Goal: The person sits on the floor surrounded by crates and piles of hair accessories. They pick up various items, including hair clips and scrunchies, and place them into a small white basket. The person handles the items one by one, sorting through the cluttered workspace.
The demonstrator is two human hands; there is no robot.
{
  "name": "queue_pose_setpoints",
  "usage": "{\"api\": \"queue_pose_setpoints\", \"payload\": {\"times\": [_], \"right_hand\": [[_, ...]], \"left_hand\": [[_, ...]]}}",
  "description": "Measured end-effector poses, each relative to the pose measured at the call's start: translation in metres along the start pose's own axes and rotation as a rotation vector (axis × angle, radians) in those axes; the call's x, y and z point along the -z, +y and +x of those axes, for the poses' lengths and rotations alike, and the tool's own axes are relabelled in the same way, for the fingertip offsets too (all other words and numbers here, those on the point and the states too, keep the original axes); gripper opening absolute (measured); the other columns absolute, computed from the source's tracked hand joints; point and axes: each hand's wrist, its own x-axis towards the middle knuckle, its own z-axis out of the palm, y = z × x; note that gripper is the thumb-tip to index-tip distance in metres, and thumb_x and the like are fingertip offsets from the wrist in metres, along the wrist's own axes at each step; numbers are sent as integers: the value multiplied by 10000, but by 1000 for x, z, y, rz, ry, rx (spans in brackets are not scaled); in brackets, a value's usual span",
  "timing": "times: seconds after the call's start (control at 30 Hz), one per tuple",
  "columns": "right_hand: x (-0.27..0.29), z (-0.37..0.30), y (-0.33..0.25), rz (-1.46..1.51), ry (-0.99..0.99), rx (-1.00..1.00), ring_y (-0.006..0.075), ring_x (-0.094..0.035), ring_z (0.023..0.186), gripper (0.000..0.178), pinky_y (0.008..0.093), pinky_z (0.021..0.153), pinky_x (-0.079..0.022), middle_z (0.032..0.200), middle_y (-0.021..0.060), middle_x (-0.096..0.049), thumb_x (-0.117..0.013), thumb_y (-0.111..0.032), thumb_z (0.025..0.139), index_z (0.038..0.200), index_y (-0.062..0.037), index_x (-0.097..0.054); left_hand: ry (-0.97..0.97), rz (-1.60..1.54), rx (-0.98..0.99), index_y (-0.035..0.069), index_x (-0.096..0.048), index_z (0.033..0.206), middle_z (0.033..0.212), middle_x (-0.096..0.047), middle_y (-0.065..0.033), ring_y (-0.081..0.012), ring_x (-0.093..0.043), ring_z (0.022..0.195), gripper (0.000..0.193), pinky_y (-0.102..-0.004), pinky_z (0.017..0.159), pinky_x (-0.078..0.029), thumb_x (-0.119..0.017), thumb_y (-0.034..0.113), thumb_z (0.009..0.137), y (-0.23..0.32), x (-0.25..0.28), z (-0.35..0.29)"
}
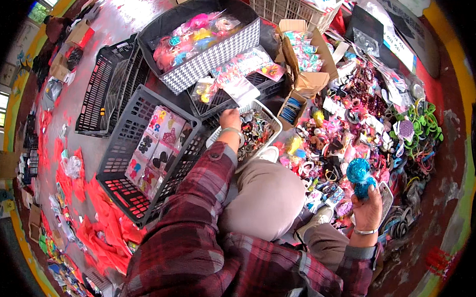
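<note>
My left hand [230, 120] is closed at the far left rim of a small white plastic basket [271, 115], its fingers curled over the edge and partly hidden. Mixed small hair accessories [256, 130] fill the basket. Just beyond that hand lies a white packet [242, 91]. On the right, my right hand [367, 211] holds up a blue glittery piece [359, 171] made of two rounded parts. Below and behind it spreads a large heap of colourful hair ties and headbands [333, 139].
A dark crate [107, 167] with carded accessories stands left. Behind it are black crates [103, 80] and a houndstooth bin [218, 56] of bagged items. Open cardboard boxes [312, 81] and a beige crate [290, 8] stand far off. Red cloth [101, 229] covers floor at left.
</note>
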Motion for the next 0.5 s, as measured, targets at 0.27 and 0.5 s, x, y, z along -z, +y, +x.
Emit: {"api": "queue_pose_setpoints", "payload": {"times": [0.27, 0.5], "right_hand": [[-7, 9, 9, 31, 60, -51, 214, -611, 806, 351, 267, 523, -480, 953, 77, -601, -660, -202, 769, 1062, -71, -518], [-6, 12, 9, 17, 44, -96, 202, -606, 803, 372, 266, 540, -485, 961, 76, -602, -673, -201, 758, 1070, -69, -519]], "left_hand": [[-36, -626, 237, 54, -546, 990, 845, -583, -63, -174, -557, 702, 152, -303, 592, -480, -558, 116, 852, -11, -26, 24], [-66, -677, 164, 6, -589, 846, 678, -578, -61, -131, -517, 534, 99, -225, 476, -420, -636, 63, 779, -16, -24, 38]]}}
